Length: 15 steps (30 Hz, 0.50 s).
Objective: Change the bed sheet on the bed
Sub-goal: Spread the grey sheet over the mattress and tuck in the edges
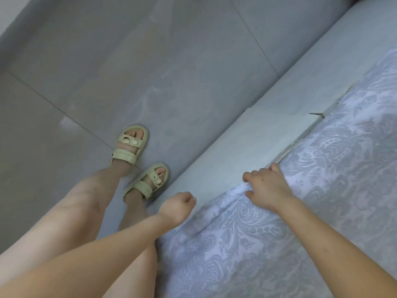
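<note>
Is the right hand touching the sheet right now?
Touching. The head view shows the right hand curled over the edge of the sheet, with fabric bunched up between its thumb and fingers.

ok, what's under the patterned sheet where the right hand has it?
Only the pale bed frame ledge shows beside the patterned sheet, whose edge the right hand grips. Whatever lies beneath is covered; no mattress surface is visible.

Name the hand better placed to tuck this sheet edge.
Right. The right hand curls its fingers over the edge of the patterned sheet at the bed frame; the left hand hangs loosely curled, holding nothing.
</note>
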{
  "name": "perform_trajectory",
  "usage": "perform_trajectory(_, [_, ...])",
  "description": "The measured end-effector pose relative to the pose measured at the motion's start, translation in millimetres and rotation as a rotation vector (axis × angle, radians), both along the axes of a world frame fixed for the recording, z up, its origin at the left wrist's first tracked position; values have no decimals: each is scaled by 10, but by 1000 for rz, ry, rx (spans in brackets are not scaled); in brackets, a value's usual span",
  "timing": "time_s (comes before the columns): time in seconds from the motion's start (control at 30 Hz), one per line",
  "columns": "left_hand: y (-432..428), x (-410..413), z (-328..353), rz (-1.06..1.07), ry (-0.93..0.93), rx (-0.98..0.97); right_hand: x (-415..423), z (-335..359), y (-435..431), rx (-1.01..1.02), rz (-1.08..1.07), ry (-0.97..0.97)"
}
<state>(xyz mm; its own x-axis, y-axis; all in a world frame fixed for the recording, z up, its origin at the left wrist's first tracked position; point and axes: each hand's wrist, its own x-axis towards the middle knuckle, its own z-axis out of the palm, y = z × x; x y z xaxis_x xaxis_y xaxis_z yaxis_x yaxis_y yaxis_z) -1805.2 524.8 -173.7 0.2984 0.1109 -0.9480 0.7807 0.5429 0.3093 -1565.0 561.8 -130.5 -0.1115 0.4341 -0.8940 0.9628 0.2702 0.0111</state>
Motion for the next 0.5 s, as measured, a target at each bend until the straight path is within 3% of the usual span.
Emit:
perform_trajectory(0.23, [-500,-20,-168,-182,-113,12,7,73,-22,85,-7,34])
perform_trajectory(0.33, [-680,24,-131,-201,-204,227,-4,196,-65,129,9,44])
perform_trajectory(0.43, [-780,33,-37,10,-245,285,-53,251,-99,80,59,15])
perform_trajectory(0.5, [-834,68,106,354,-290,46,-99,242,-109,50,70,3])
